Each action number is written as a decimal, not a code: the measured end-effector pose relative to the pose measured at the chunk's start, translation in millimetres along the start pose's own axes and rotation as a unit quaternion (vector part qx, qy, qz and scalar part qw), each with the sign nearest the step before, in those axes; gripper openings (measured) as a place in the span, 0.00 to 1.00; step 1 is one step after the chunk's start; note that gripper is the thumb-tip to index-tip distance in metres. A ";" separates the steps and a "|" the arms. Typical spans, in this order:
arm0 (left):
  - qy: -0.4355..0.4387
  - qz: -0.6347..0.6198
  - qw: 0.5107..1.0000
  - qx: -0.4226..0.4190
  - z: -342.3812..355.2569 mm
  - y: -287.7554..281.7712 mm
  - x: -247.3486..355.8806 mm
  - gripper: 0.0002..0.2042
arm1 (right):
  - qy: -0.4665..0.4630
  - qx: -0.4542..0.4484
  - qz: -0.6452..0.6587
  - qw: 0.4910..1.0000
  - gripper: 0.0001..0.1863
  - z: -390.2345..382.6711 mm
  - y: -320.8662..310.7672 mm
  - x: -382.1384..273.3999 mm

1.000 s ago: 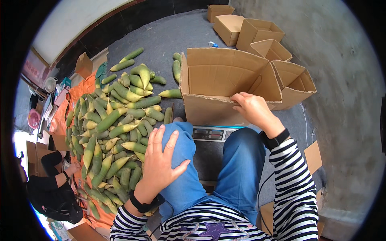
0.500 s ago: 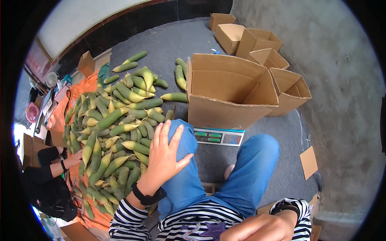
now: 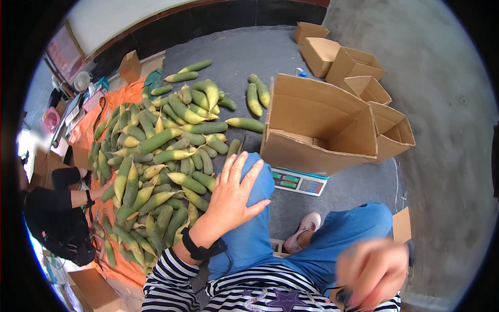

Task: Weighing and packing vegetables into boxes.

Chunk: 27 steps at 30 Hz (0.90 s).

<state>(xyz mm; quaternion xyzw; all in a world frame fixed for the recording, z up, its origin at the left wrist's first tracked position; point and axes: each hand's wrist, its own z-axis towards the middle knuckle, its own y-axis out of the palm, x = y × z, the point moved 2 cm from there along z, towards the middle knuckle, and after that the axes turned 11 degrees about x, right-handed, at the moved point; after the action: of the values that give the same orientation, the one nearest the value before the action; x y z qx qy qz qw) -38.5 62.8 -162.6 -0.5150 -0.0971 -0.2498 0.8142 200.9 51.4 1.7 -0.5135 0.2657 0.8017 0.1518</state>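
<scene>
"Where's your left hand?"

"My left hand [image 3: 234, 200] lies on my left knee [image 3: 266, 183], in front of the big box [image 3: 317, 153] and a little to its left. The fingers are spread, with nothing gripped."

"And the right?"

"My right hand [image 3: 374, 270] is well in front of the box, toward its right side and close to my body. It's blurred, with the fingers bent, so I can't tell whether I'm gripping anything."

"How does the box stand?"

"It's upright with its top open, resting on a scale [image 3: 300, 182]. The scale's panel, with lit green displays, juts out below the box's front wall."

"And the radishes?"

"The big heap of green radishes [image 3: 156, 143], many yellowish at one end, spreads to the left of the box. One lone radish [image 3: 245, 124] points away from the box's left wall, its green end near the cardboard, and two more lie just beyond it."

"Anything else around?"

"A smaller open carton [image 3: 397, 148] stands just beside the box on its right, and more cartons [image 3: 318, 60] line up behind. Far left of the box, past most of the heap, a person in black [image 3: 52, 218] reaches a hand to the radishes."
</scene>
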 end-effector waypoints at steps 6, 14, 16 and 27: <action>-0.217 -0.337 0.916 -0.004 -3.5 -24.8 -48.9 0.34 | -0.005 0.273 -0.050 0.961 0.33 0.5 -73.1 24.6; -0.424 -0.210 0.878 -0.080 -40.9 -13.5 -197.4 0.22 | 0.068 0.401 -0.324 0.854 0.24 2.7 -164.7 78.1; -0.460 -0.171 0.865 -0.106 -53.0 -8.7 -229.6 0.22 | 0.060 0.411 -0.460 0.785 0.24 1.6 -183.5 89.3; -0.514 0.087 0.853 -0.015 -77.6 -20.8 -393.8 0.23 | 0.121 0.220 -0.746 0.617 0.33 5.0 -220.2 126.3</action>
<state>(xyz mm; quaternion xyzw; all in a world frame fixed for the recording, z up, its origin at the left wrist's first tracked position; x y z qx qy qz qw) -394.0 107.5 -344.7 -0.5883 -0.4527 0.1215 0.6589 256.9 229.5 -170.3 -0.5789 -0.0242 0.2611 0.7721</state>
